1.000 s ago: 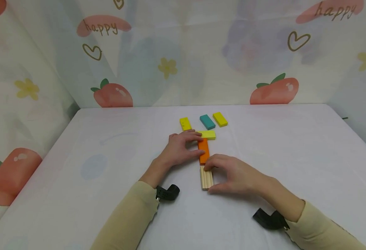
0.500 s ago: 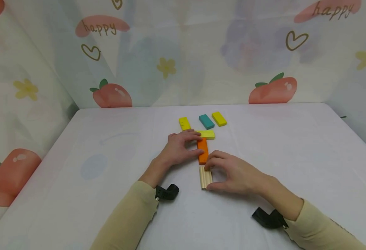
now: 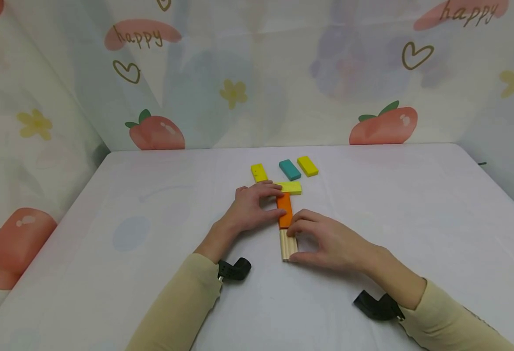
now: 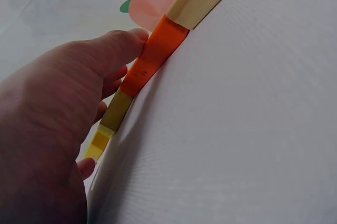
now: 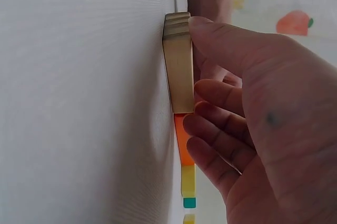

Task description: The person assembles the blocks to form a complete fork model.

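A plain wooden block (image 3: 286, 246) lies flat with its far end against an orange block (image 3: 285, 210). My right hand (image 3: 327, 241) holds the wooden block, the thumb at its near end and the fingertips near its far end. With thumb and fingertips, my left hand (image 3: 253, 207) holds the orange block from the left. A yellow block (image 3: 292, 188) lies crosswise at the orange block's far end, partly covered by the left fingers. In the right wrist view, the wooden block (image 5: 179, 71) shows a grained end under the thumb.
Beyond the hands lie a yellow block (image 3: 258, 172), a teal block (image 3: 290, 169) and another yellow block (image 3: 307, 166). All rest on the white-covered table (image 3: 392, 195). A printed curtain (image 3: 274, 73) stands behind it. Black wrist cameras (image 3: 235, 269) sit on both wrists.
The wooden block has slid forward under my right hand, and the small gap to the orange block has closed. My left hand has stayed in place on the orange block.
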`<state>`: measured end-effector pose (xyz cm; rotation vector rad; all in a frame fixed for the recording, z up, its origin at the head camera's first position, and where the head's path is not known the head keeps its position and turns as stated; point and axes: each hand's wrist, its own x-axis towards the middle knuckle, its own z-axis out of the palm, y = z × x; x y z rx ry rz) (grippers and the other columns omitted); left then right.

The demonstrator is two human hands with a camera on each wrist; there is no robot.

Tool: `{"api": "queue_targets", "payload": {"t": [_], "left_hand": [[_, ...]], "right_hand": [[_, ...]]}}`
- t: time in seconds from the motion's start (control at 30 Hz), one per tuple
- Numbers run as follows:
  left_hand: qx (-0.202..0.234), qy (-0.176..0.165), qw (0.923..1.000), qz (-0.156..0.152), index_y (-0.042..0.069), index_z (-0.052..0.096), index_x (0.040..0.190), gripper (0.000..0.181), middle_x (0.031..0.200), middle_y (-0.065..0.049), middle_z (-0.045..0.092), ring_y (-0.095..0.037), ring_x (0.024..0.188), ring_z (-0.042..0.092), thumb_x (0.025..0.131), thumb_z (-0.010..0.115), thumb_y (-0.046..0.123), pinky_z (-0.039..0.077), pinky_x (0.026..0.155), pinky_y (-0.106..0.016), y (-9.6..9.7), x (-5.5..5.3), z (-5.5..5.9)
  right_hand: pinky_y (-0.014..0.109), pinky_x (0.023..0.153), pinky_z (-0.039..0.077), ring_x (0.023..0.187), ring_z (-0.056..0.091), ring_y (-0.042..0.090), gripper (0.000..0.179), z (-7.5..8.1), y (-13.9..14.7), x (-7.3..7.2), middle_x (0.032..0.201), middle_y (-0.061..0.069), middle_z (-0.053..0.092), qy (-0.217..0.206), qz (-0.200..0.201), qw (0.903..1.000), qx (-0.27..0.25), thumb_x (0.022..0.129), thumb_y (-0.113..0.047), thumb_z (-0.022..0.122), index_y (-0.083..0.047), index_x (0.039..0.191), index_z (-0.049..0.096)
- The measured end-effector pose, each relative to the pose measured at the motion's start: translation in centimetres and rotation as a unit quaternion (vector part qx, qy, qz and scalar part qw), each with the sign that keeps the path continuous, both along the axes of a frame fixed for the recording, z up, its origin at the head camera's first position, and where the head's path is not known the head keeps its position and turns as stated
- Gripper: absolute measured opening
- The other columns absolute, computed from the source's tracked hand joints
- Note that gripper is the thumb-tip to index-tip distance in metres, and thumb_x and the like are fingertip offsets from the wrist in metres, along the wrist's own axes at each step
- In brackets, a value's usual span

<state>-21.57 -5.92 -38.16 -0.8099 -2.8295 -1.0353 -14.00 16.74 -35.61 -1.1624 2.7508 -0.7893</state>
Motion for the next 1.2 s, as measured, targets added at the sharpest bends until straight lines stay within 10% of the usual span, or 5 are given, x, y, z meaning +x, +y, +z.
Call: {"api": "queue_targets", "payload": {"t": [1.2], "left_hand": [[-0.009,-0.005,0.9999,0.002,0.017,0.073,0.127,0.043,0.137,0.003,0.066,-0.02,0.142,0.046,0.089,0.08,0.035,0.03,0.111,-0.051,0.07,0.11,0.18]], "right_hand": [[0.033,0.097,0.053,0.109,0.057,0.007,0.032,-0.08,-0.21,-0.03,0.118,-0.012,0.058,-0.004,-0.006,1.0,-0.002,0.084,-0.031,0.085,-0.02,0.11,0.07]]}}
